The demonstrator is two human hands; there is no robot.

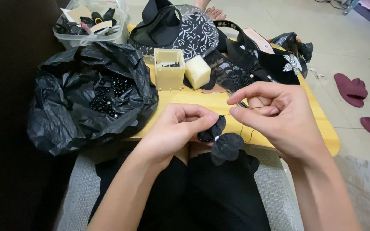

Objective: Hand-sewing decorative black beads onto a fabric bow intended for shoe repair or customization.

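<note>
1. Head view, the hands: the left hand pinches a small black fabric flower between thumb and fingertips, holding it at its upper petal, just above the person's lap and at the near edge of the yellow table.
2. The flower has gauzy round petals; one hangs lower, over the black-clad knees, and a pale bead shows where the petals meet.
3. The right hand is just beside the flower, to its right. Its thumb and forefinger are pressed together on a thin dark thread that runs down to the flower; whether a needle sits between the fingertips I cannot tell.
4. Head view, the table on the left: a crumpled black plastic bag lies open, with a heap of black beads in its hollow.
5. Behind the hands stands a small cream box with dark beads in it, and just beside it a pale foam block.
6. At the far left corner a clear plastic tub holds scraps and black trimmings.
7. Black lace and patterned fabric spread across the back of the table, with a black shoe bearing a silver ornament to the right.
8. On the tiled floor at the right lie two dark red slippers, well apart from the table.
</note>
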